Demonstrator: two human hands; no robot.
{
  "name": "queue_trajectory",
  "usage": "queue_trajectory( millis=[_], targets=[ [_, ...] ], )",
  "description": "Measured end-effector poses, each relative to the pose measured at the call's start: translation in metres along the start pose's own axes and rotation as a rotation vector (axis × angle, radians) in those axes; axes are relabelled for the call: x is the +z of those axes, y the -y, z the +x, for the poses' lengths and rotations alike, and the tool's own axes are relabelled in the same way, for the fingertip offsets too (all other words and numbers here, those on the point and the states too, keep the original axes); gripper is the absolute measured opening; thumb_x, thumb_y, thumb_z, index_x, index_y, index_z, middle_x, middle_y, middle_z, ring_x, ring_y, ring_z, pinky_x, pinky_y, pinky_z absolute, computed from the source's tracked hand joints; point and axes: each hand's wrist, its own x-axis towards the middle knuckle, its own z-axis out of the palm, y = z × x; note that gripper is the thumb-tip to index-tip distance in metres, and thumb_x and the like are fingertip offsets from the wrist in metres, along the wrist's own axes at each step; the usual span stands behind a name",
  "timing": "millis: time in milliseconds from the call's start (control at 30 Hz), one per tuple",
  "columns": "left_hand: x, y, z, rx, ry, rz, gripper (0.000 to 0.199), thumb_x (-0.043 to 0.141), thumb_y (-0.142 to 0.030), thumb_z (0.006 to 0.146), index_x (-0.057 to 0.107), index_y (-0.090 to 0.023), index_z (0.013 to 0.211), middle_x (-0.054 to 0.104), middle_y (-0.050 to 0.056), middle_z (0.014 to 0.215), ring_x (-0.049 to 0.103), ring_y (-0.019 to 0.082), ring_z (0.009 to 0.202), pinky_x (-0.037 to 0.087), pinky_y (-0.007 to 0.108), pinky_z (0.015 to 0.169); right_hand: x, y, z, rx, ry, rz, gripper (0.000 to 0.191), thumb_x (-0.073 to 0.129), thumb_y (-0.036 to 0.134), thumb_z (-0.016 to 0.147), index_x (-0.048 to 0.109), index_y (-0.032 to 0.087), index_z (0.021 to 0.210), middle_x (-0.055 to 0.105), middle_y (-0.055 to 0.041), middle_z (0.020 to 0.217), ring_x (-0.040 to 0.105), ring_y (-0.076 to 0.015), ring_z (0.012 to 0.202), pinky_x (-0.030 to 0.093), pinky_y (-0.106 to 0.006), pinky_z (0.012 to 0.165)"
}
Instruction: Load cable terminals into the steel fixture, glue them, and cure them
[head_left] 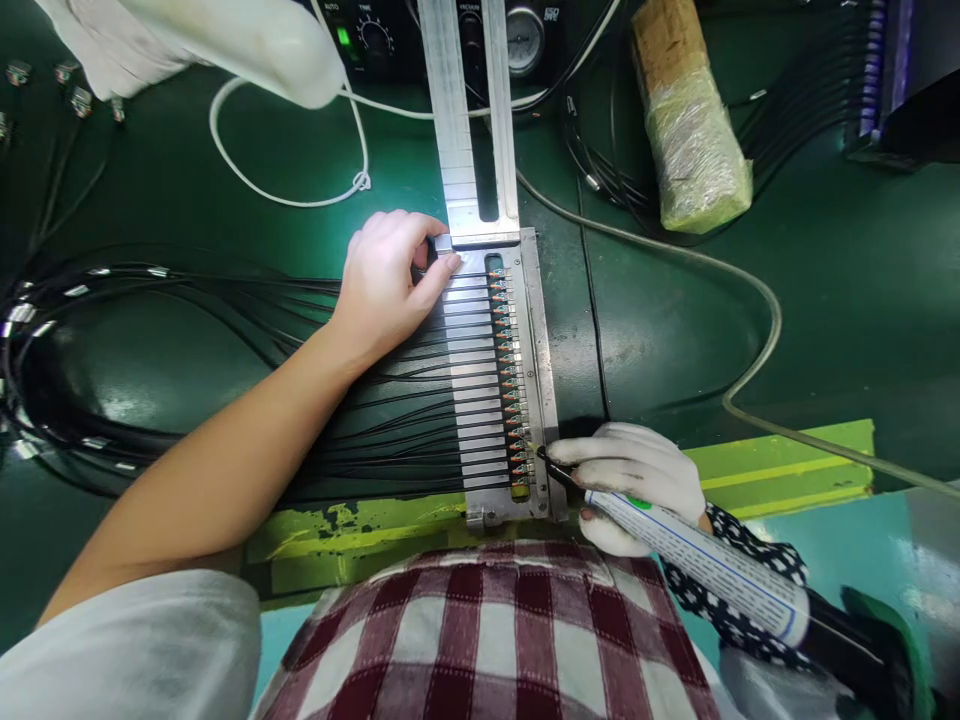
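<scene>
Many thin black cables (401,376) lie side by side across the metal fixture (544,390), their wired tips (514,380) lined up over its slot. The bare left hand (390,280) has thumb and forefinger closed around a small metal block (442,243) at the fixture's far left corner. The gloved right hand (645,475) has fingers wrapped about a labelled tube-shaped tool (697,560), its dark nose beside the near end of the row; I cannot tell whether it touches. Should the nose slip, it could bend neighbouring tips, as they sit so close; a tug on the cable coil (150,445) at left could drag cables askew. Near side, the checked cloth (480,620) crowds the fixture's edge; the metal bar (454,130) limits the far side. More room lies right, before the curving hose (774,310).
</scene>
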Motion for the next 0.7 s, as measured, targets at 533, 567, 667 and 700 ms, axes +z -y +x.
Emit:
queue_trajectory(
  millis=[533, 567, 667, 700],
  targets=[
    [-0.0017, -0.0012, 0.0003, -0.013, 0.021, -0.008, 0.025, 0.056, -0.047, 0.092, 0.063, -0.028, 0.107, 0.065, 0.006, 0.088, 0.061, 0.031, 0.098, 0.047, 0.049, 0.093, 0.0021, -0.0036, -0.0004, 0.002, -0.038, 0.036, 0.012, 0.061, 0.029, 0.091, 0.061, 0.020, 0.098, 0.079, -0.0107, 0.097, 0.077, -0.0180, 0.079, 0.059, -0.030, 0.066],
    [-0.0018, -0.0013, 0.0003, -0.011, 0.018, -0.007, 0.025, 0.056, -0.047, 0.092, 0.063, -0.028, 0.107, 0.065, 0.006, 0.088, 0.062, 0.031, 0.098, 0.047, 0.049, 0.093, 0.0023, -0.0039, -0.0005, 0.002, -0.039, 0.040, 0.012, 0.062, 0.029, 0.091, 0.061, 0.020, 0.098, 0.079, -0.0108, 0.097, 0.077, -0.0182, 0.079, 0.059, -0.030, 0.066],
    [-0.0019, -0.0013, 0.0002, -0.004, 0.011, -0.003, 0.024, 0.056, -0.047, 0.092, 0.063, -0.029, 0.106, 0.064, 0.006, 0.086, 0.062, 0.031, 0.097, 0.048, 0.049, 0.092, 0.0027, -0.0046, -0.0004, 0.006, -0.030, 0.036, 0.012, 0.064, 0.027, 0.088, 0.062, 0.019, 0.098, 0.079, -0.0112, 0.098, 0.077, -0.0191, 0.079, 0.060, -0.030, 0.066],
    [-0.0018, -0.0013, 0.0002, 0.000, 0.009, -0.004, 0.024, 0.056, -0.047, 0.092, 0.063, -0.029, 0.106, 0.064, 0.006, 0.085, 0.062, 0.030, 0.096, 0.048, 0.049, 0.092, 0.0030, -0.0048, -0.0004, 0.005, -0.033, 0.034, 0.012, 0.064, 0.026, 0.088, 0.062, 0.019, 0.097, 0.079, -0.0112, 0.098, 0.077, -0.0193, 0.079, 0.060, -0.030, 0.066]
  ],
)
